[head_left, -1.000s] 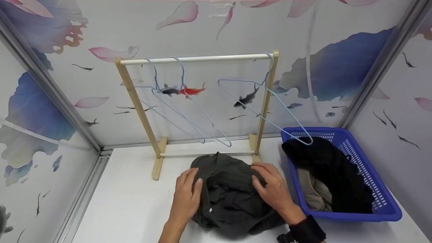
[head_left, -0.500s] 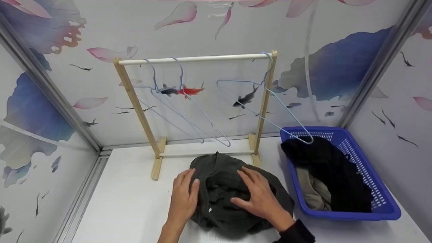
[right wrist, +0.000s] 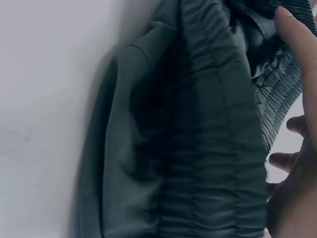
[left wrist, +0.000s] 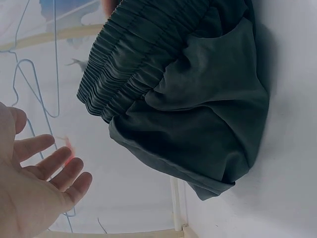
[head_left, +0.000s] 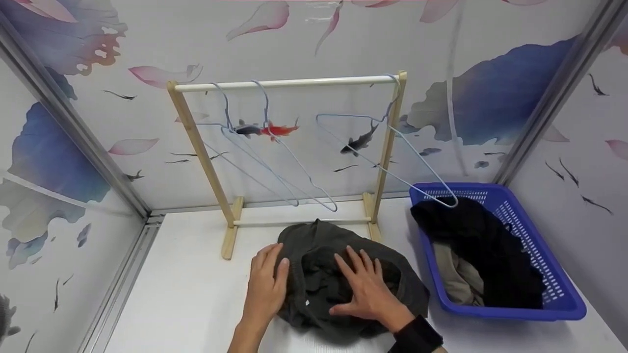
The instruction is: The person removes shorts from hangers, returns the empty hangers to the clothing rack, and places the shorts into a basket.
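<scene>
Dark grey-green elastic-waist pants [head_left: 326, 240] lie bunched on the white table, waist opening facing up. Whether the legs are long or short is hidden. My left hand [head_left: 267, 282] is at the left side of the waist, fingers loosely extended; in the left wrist view, this hand [left wrist: 44, 183] appears apart from the gathered waistband [left wrist: 116, 64]. Over the waist opening, my right hand [head_left: 368, 291] has its fingers spread. The right wrist view shows the ruched waistband [right wrist: 218, 134] close up beside the right hand [right wrist: 304, 168], which grips nothing visible.
A wooden rack [head_left: 196, 147] stands behind the pants, with blue wire hangers [head_left: 299, 166] on its white rail [head_left: 294, 83]. On the right, a blue plastic basket [head_left: 515, 314] holds black clothing [head_left: 490, 255] and a beige garment [head_left: 456, 277]. Printed panels enclose the table.
My right hand has left the right edge of the waistband and moved left over the opening, its fingers spreading. The left hand has barely moved.
</scene>
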`<state>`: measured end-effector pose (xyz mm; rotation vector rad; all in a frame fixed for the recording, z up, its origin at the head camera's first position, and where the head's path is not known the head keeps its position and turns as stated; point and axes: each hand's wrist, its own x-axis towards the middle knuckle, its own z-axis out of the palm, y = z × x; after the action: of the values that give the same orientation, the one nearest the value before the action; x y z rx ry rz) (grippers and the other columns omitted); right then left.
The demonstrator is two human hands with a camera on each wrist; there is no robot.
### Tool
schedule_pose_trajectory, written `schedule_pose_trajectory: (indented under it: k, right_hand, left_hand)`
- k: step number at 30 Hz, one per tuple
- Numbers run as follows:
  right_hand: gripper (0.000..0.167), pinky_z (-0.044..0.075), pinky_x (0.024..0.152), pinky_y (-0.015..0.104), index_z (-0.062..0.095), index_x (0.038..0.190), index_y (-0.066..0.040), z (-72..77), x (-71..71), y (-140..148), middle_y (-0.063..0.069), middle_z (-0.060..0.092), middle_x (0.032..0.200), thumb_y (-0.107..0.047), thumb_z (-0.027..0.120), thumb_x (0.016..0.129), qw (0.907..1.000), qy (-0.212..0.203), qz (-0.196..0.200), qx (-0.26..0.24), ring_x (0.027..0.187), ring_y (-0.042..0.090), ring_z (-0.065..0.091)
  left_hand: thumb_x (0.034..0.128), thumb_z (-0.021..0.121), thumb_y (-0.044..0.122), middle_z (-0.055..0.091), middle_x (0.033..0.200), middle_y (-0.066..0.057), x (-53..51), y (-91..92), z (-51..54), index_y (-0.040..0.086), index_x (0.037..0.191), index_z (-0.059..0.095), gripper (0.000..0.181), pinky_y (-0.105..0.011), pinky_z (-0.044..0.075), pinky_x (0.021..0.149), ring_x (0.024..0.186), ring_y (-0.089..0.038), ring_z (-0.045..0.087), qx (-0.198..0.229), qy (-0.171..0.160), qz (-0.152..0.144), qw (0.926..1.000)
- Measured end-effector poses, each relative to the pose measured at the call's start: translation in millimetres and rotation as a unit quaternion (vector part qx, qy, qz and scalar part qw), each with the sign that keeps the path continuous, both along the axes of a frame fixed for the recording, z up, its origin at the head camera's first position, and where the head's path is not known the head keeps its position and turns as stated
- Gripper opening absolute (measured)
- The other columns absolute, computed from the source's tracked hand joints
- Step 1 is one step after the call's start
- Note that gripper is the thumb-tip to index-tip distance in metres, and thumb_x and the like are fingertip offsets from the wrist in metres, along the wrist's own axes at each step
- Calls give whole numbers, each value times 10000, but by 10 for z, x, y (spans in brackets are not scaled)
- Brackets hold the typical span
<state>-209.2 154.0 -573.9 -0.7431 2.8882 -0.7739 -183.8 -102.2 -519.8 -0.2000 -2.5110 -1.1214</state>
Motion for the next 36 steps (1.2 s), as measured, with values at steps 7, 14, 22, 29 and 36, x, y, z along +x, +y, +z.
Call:
schedule_pose_trajectory:
  k: [7,14,22,29,36]
  right_hand:
    - [1203,146,1101,824,265,1647,-146,-126,-129,-39,274,140,1681,-676,838,731,9990,-297,-189,278,1493,606,139]
    - [1269,164,1092,830,225,1655,-139,-233,-199,-68,300,115,1676,-688,854,700,9954,-587,-306,687,1483,624,144]
    - [1347,347,1030,753,225,1654,-152,-263,-316,-115,333,183,1645,-720,881,623,9861,-291,-799,1430,1401,595,333]
    - [1096,438,947,703,383,1603,-163,-231,-314,-111,305,451,1479,-593,880,725,9806,122,-981,1692,1297,561,446]
    - [632,564,779,591,658,1385,-133,-222,-282,-97,253,560,1265,-325,865,820,9748,732,-1095,1799,1133,497,562]
  left_hand:
    - [1083,541,222,573,1383,-153,-5,-37,-5,-5,1390,603,387,-535,444,1079,1291,-342,525,7,86,51,9999]
    - [1079,543,214,568,1379,-161,5,-62,-9,-12,1390,601,389,-533,441,1083,1289,-346,524,21,85,67,9999]
    - [1074,556,195,570,1378,-172,10,-86,-14,-25,1373,607,375,-534,448,1074,1291,-358,521,51,108,66,9999]
    - [1072,557,193,573,1375,-168,3,-74,-24,-25,1368,611,372,-534,450,1069,1286,-354,522,90,126,64,9999]
    - [1071,556,197,579,1377,-163,-3,-61,-30,-17,1370,613,372,-534,442,1081,1296,-348,522,67,56,105,9999]
